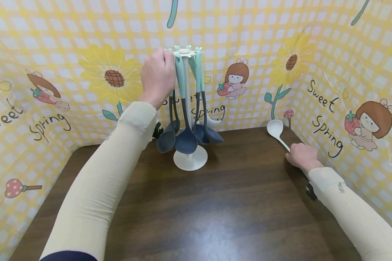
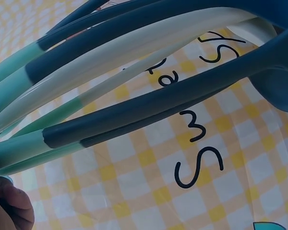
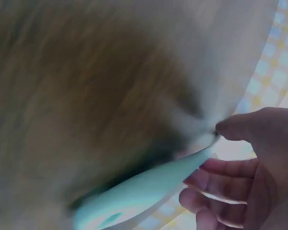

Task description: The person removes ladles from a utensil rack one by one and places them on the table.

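Note:
My left hand (image 1: 158,74) grips at the top left of a white utensil stand (image 1: 190,158), fingers curled by the mint handles (image 1: 180,78). A dark blue spoon (image 1: 166,141) hangs directly below this hand. In the left wrist view, curled fingers (image 2: 12,201) show at the lower left, beside the mint handle ends. At the table's right side my right hand (image 1: 303,156) pinches a white ladle (image 1: 275,128) by its handle, bowl pointing to the back. The right wrist view shows its mint handle (image 3: 144,191) between thumb and fingers, with a hole in its end.
Several other dark blue utensils (image 1: 186,141) hang around the stand, with a white one (image 1: 213,122) behind them. The stand's round base rests on the brown wooden table (image 1: 241,203). Yellow checked cloth (image 1: 254,21) walls the back and both sides.

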Action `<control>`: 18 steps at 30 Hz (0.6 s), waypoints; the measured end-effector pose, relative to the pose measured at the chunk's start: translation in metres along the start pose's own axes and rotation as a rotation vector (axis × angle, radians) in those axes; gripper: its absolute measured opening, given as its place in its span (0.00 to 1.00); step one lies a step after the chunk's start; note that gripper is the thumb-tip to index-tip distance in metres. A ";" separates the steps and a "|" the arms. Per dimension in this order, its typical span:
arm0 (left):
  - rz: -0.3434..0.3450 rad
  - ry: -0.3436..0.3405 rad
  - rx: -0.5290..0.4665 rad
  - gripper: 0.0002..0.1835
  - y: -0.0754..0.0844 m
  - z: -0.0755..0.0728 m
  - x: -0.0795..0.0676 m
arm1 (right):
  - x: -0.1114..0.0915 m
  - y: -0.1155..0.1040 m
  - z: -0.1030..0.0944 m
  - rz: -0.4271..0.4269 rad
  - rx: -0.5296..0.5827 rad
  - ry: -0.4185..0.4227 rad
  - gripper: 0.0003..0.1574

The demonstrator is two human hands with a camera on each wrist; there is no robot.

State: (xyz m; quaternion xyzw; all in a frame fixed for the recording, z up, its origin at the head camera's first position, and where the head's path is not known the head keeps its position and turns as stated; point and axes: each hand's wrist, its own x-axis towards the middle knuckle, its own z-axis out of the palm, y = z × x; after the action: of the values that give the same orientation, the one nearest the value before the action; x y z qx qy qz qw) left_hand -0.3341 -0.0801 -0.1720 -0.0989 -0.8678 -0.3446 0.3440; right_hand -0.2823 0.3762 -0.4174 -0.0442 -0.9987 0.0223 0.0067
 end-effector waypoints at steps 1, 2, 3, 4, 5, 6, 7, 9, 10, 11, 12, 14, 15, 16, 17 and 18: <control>-0.003 0.000 -0.002 0.22 0.000 0.000 0.000 | 0.000 -0.005 -0.001 -0.004 0.002 0.044 0.16; -0.004 0.002 -0.003 0.22 0.000 -0.001 0.000 | -0.001 -0.011 -0.001 -0.013 0.007 0.097 0.15; -0.005 0.001 -0.005 0.22 0.000 -0.001 0.000 | -0.001 -0.018 -0.003 -0.026 0.009 0.146 0.15; -0.005 0.001 -0.006 0.22 0.000 -0.001 0.000 | -0.002 -0.025 -0.003 -0.046 0.003 0.200 0.14; -0.006 -0.002 -0.007 0.22 0.000 -0.002 0.000 | -0.002 -0.032 -0.005 -0.070 0.002 0.254 0.13; -0.008 -0.006 -0.009 0.22 0.000 -0.002 0.000 | -0.003 -0.039 -0.006 -0.097 0.001 0.301 0.13; -0.010 -0.011 -0.010 0.22 0.000 -0.002 0.000 | -0.004 -0.046 -0.008 -0.132 0.000 0.348 0.12; -0.013 -0.017 -0.013 0.22 0.001 -0.002 0.000 | -0.005 -0.062 -0.012 -0.200 0.003 0.416 0.10; -0.015 -0.019 -0.013 0.22 0.001 -0.002 -0.001 | -0.005 -0.069 -0.014 -0.235 0.010 0.444 0.10; -0.015 -0.021 -0.012 0.22 0.002 -0.002 -0.001 | -0.006 -0.078 -0.017 -0.265 0.024 0.459 0.09; -0.016 -0.021 -0.010 0.22 0.002 -0.002 -0.001 | -0.007 -0.086 -0.019 -0.292 0.031 0.467 0.09; -0.013 -0.020 -0.007 0.22 0.002 -0.002 -0.001 | -0.008 -0.102 -0.025 -0.336 0.048 0.458 0.09; -0.010 -0.019 -0.006 0.22 0.002 -0.002 -0.001 | -0.009 -0.111 -0.028 -0.355 0.055 0.453 0.10; -0.009 -0.019 -0.003 0.22 0.002 -0.002 -0.001 | -0.010 -0.120 -0.031 -0.371 0.065 0.447 0.10; -0.008 -0.017 0.000 0.22 0.002 -0.003 -0.001 | -0.010 -0.129 -0.034 -0.388 0.075 0.449 0.10; -0.008 -0.015 0.004 0.22 0.002 -0.003 -0.001 | -0.011 -0.137 -0.036 -0.406 0.084 0.454 0.11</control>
State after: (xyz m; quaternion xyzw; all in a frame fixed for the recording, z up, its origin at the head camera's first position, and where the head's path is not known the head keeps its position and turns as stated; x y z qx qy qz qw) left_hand -0.3313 -0.0806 -0.1699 -0.0973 -0.8715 -0.3437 0.3361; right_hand -0.2832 0.2401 -0.3749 0.1527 -0.9583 0.0514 0.2359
